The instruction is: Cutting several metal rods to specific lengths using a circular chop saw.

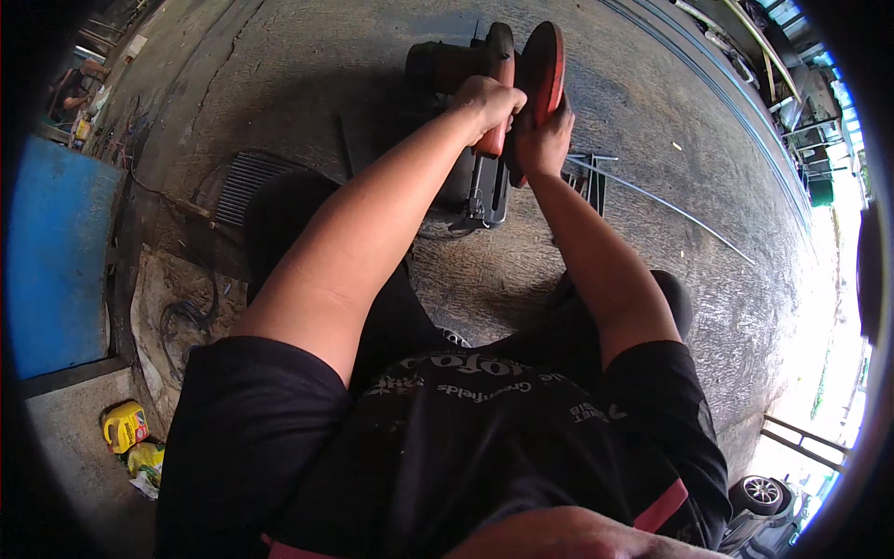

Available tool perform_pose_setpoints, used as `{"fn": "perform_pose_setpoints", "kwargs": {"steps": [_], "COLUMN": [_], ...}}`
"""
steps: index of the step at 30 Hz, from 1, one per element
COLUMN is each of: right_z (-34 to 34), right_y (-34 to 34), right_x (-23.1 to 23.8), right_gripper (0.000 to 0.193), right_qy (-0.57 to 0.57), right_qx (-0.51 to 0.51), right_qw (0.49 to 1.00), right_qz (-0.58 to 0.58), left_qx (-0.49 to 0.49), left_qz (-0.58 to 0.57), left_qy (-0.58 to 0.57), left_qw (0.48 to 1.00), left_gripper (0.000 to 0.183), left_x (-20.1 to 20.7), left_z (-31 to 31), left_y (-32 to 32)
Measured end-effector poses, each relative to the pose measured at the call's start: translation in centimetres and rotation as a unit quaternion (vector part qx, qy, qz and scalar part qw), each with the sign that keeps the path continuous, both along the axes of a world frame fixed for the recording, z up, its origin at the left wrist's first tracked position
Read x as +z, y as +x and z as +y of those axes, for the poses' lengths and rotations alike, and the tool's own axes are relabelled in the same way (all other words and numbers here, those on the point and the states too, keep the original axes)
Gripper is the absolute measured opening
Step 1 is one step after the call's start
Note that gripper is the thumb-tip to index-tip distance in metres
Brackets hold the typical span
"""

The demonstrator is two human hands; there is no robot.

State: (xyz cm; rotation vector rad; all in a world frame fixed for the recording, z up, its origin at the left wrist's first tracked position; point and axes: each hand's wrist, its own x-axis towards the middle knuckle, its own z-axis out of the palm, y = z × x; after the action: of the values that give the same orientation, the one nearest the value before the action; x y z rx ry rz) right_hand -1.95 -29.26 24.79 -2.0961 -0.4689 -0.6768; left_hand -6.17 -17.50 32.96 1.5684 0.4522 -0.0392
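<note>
A chop saw point(445, 68) with a dark motor and a red housing stands on the floor in front of me. My left hand point(487, 104) is closed around the edge of its red blade guard point(504, 67). Close beside the guard, on its right, a large red cutting disc point(543, 67) stands nearly on edge. My right hand point(544, 142) grips the lower right part of that disc, some fingers hidden behind it. Whether the disc sits on the saw's spindle I cannot tell. Below my hands the saw's metal base and clamp point(485, 197) reach toward me.
Right of the saw lie a thin metal rod point(666, 207) and a small dark metal frame point(593, 182). Long bars point(717, 70) run along the far right. At left are a ribbed grate point(250, 186), cables point(186, 321), a blue panel point(63, 261) and a yellow jug point(125, 427).
</note>
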Motion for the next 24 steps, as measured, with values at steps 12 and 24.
{"fn": "perform_pose_setpoints", "kwargs": {"steps": [12,24], "right_z": [-0.4,-0.5], "right_y": [-1.5,-2.2], "right_x": [-3.2,-4.6], "right_gripper": [0.064,0.062], "right_qy": [0.018,0.007], "right_qx": [-0.001,0.009], "right_qw": [1.000,1.000], "right_qz": [-0.015,-0.019], "left_qx": [0.015,0.032], "left_qz": [-0.015,-0.048], "left_qy": [0.067,0.176], "left_qw": [0.997,0.983], "left_gripper": [0.015,0.030], "left_x": [-2.8,-6.6], "left_z": [-0.6,-0.3], "left_y": [-2.0,-1.9]}}
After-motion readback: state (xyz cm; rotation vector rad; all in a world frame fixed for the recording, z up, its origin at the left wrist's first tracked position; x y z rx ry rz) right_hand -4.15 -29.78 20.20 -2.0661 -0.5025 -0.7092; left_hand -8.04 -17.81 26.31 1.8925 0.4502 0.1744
